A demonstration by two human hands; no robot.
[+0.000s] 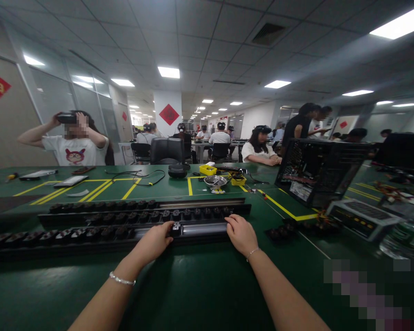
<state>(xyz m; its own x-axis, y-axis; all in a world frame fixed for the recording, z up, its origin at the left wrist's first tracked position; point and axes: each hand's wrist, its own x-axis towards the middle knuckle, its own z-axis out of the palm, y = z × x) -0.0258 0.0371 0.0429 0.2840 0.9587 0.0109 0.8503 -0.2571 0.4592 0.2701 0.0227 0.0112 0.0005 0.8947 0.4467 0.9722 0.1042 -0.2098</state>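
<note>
Your two hands at the front rail (203, 231), on the table (200, 287).
Left to right: socket row (79, 235); your left hand (156, 241), fingers pinching a black socket (176, 228) on the rail; your right hand (243, 235), fingers bent at its right end, grip cannot be told.

From my remote seat I counted two hands (155, 241), two bracelets (122, 279), three rails (204, 230), two yellow bins (207, 171), one bowl (216, 185), one PC case (340, 168), one power supply (364, 220), one bottle (407, 236).
</note>
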